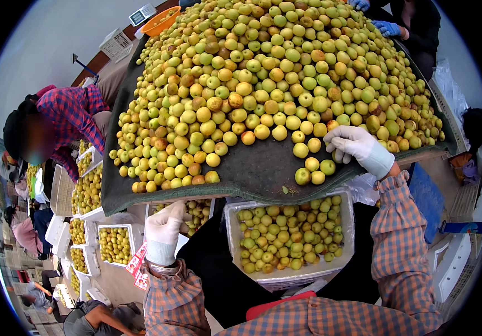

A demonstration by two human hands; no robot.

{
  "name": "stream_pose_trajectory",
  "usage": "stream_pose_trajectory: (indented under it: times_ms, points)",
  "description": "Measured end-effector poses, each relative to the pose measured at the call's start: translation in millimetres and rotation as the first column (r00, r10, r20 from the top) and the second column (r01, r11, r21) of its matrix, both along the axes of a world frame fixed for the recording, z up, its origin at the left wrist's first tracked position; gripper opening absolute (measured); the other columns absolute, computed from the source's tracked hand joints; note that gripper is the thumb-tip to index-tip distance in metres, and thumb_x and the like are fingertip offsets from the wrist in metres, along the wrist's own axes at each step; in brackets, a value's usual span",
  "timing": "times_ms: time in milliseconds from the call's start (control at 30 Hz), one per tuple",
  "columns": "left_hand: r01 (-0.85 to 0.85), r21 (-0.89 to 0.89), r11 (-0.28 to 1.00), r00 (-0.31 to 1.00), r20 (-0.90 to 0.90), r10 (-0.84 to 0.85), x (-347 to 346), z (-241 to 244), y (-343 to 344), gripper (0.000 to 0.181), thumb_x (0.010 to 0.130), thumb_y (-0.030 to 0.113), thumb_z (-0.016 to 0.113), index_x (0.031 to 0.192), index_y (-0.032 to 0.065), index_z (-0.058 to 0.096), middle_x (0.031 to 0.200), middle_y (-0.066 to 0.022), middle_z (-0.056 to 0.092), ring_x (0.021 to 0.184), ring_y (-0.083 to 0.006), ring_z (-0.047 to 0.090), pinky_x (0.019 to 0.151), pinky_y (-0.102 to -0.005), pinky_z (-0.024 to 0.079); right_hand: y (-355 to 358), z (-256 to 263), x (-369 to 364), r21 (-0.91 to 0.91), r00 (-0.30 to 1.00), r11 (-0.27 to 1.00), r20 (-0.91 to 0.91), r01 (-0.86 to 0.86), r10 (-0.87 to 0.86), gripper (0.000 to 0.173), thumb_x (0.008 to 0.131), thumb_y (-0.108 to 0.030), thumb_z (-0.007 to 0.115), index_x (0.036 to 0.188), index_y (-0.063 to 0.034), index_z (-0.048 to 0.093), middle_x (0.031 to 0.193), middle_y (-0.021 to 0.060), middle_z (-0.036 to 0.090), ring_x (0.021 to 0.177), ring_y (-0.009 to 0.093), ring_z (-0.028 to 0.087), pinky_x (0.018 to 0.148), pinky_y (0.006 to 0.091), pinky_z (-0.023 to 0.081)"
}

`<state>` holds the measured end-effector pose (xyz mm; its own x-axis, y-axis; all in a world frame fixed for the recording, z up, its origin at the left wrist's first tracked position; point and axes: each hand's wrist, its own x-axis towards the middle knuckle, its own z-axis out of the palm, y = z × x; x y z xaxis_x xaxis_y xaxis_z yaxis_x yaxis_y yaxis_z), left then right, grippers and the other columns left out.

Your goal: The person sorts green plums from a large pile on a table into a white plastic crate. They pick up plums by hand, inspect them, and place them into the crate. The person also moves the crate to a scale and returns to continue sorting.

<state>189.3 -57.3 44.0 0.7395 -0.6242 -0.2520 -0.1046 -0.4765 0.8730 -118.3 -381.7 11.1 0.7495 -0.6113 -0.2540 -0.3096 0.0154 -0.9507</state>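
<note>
Yellow-green jujube-like fruits [262, 84] lie in a large heap on a table covered with dark cloth [258, 168]. My right hand [350, 145], in a white glove, rests at the heap's near right edge with its fingers bent over the fruit; whether it grips one is hidden. Beside its fingertips lies a small group of loose fruits [318, 177]. Below the table's front edge, my gloved left hand [166, 229] is raised with its fingers curled, above a partly hidden box of fruit; its inner side cannot be seen. A white foam box [231, 248] of fruits stands before me, between my arms.
More foam boxes of fruit [115, 245] stand on the floor at left, beside a person in a checked shirt [73, 105]. Blue-gloved hands of another person [386, 28] touch the heap at top right. An orange basin [161, 26] and a scale [142, 15] are at top left.
</note>
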Motion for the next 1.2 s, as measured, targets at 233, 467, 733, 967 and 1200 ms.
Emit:
stream_pose_trajectory:
  times_ms: [233, 467, 733, 967, 1200]
  points:
    - [-0.107, -0.078, 0.991, 0.983, 0.142, 0.117, 10.7, 25.5, 0.4, 0.039, 0.091, 0.003, 0.065, 0.129, -0.0041, 0.056, 0.104, -0.0107, 0.065, 0.087, -0.0148, 0.069, 0.071, -0.0255, 0.056, -4.6, 1.4, 5.7, -0.014, 0.999, 1.0, -0.047, -0.004, 0.003, 0.028, 0.098, -0.023, 0.056, 0.113, 0.0002, 0.063, 0.093, 0.0022, 0.066, 0.07, 0.007, 0.059, 0.059, 0.0208, 0.048]
    - [0.261, -0.277, 0.925, 0.954, 0.223, -0.203, 68.3, -1.1, -116.1, 0.029, 0.096, -0.005, 0.046, 0.12, -0.0038, 0.063, 0.112, -0.0126, 0.068, 0.105, -0.0182, 0.066, 0.091, -0.0305, 0.053, 0.1, -1.4, 4.9, -0.045, 0.998, 0.998, 0.041, 0.049, -0.047, 0.028, 0.098, -0.022, 0.056, 0.113, 0.0003, 0.063, 0.094, 0.0046, 0.065, 0.071, 0.007, 0.059, 0.061, 0.0207, 0.048]
    - [0.319, 0.117, 0.941, 0.654, 0.691, -0.308, 97.5, -38.4, -182.1, 0.054, 0.093, 0.022, 0.059, 0.145, 0.0205, 0.046, 0.14, -0.0148, 0.053, 0.13, -0.0321, 0.05, 0.109, -0.0371, 0.04, -1.5, -1.2, 9.5, -0.036, 0.999, 0.999, -0.024, 0.035, -0.035, 0.032, 0.097, -0.027, 0.058, 0.114, -0.0002, 0.062, 0.094, 0.004, 0.066, 0.07, 0.005, 0.057, 0.058, 0.0178, 0.045]
    - [0.428, 0.1, 0.898, 0.701, 0.59, -0.4, 103.9, -41.6, -177.1, 0.056, 0.094, 0.027, 0.059, 0.146, 0.0183, 0.045, 0.142, -0.0171, 0.051, 0.13, -0.0327, 0.05, 0.109, -0.0366, 0.04, 1.8, 0.9, 14.1, -0.053, 0.997, 0.997, -0.05, 0.056, -0.059, 0.032, 0.097, -0.029, 0.059, 0.113, -0.001, 0.063, 0.092, 0.0028, 0.066, 0.067, 0.004, 0.057, 0.055, 0.0175, 0.044]
    - [0.413, -0.055, 0.909, 0.859, 0.355, -0.369, 69.7, -53.5, -169.0, 0.076, 0.093, 0.037, 0.059, 0.155, 0.0093, 0.026, 0.15, -0.0229, 0.04, 0.139, -0.0338, 0.04, 0.114, -0.0378, 0.033, 3.1, -0.9, 18.9, -0.088, 0.997, 0.994, -0.045, 0.061, -0.065, 0.028, 0.097, -0.025, 0.058, 0.111, -0.0015, 0.064, 0.091, 0.0021, 0.067, 0.067, 0.004, 0.058, 0.052, 0.017, 0.043]
